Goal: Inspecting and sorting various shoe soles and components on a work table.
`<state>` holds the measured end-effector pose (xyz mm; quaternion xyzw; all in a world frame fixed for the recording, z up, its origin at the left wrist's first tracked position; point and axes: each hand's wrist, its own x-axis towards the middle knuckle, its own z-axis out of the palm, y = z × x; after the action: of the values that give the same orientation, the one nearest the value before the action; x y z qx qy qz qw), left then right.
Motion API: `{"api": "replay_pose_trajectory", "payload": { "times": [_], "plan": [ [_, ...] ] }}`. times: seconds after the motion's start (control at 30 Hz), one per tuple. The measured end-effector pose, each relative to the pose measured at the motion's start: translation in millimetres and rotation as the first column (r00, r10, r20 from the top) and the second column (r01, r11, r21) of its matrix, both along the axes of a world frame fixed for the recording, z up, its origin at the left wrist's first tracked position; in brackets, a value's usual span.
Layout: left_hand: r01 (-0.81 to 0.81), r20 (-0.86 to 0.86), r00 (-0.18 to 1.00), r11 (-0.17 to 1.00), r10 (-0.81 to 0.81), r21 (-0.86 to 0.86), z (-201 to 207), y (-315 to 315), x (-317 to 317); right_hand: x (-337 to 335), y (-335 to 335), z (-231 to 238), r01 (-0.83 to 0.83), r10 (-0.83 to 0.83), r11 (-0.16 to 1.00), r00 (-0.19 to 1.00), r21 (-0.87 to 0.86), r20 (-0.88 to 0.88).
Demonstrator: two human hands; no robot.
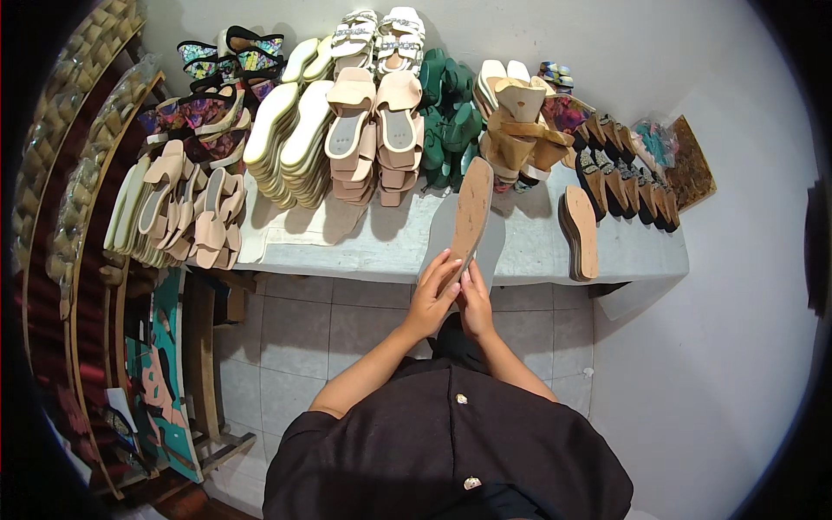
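In front of me, at the table's near edge, I hold a tan, cork-coloured shoe sole (pixel 473 204) at its lower end, its long axis tilted away from me. My left hand (pixel 429 299) has its fingers wrapped over the lower left part. My right hand (pixel 475 305) grips the right edge with its fingertips. Behind the sole, two flat grey sole-shaped pieces (pixel 440 232) lie on the table, partly hidden by it and my hands. To the right stands a small stack of similar tan soles (pixel 581 227).
The cloth-covered table (pixel 537 247) carries cream insoles (pixel 305 130), beige sandals (pixel 399 113), green sandals (pixel 449 121), brown sandals (pixel 520 130) and a row of dark-edged sandals (pixel 617 182). Wooden racks (pixel 95 156) stand left, and a white wall (pixel 737 303) closes the right side.
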<state>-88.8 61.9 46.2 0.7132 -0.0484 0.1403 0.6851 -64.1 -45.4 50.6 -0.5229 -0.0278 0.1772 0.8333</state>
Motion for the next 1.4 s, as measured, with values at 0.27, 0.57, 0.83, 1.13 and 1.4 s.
{"api": "replay_pose_trajectory", "payload": {
  "times": [0.27, 0.57, 0.83, 1.13, 1.4],
  "plan": [
    [-0.087, 0.055, 0.996, 0.950, 0.074, 0.299, 19, 0, 0, 6, -7, 8, -0.014, 0.020, 0.994, 0.999, 0.106, -0.048],
    [-0.180, 0.171, 0.980, 0.827, 0.103, 0.533, 14, -19, 0, 12, -28, 4, 0.087, -0.069, 0.985, 0.990, 0.146, -0.126],
    [-0.190, 0.276, 0.960, 0.814, 0.037, 0.550, -2, -47, 13, 20, -46, 3, 0.285, -0.273, 0.942, 0.958, -0.177, 0.088],
    [-0.084, 0.128, 0.991, 0.887, 0.029, 0.454, 0, -82, 58, 113, -194, -50, 0.538, -0.402, 0.583, 0.842, -0.610, 0.359],
    [-0.262, 0.041, 0.961, 0.848, 0.275, 0.460, -23, -89, 89, 188, -286, -60, 0.359, -0.325, 0.333, 0.912, -0.872, 0.251]
  ]
}}
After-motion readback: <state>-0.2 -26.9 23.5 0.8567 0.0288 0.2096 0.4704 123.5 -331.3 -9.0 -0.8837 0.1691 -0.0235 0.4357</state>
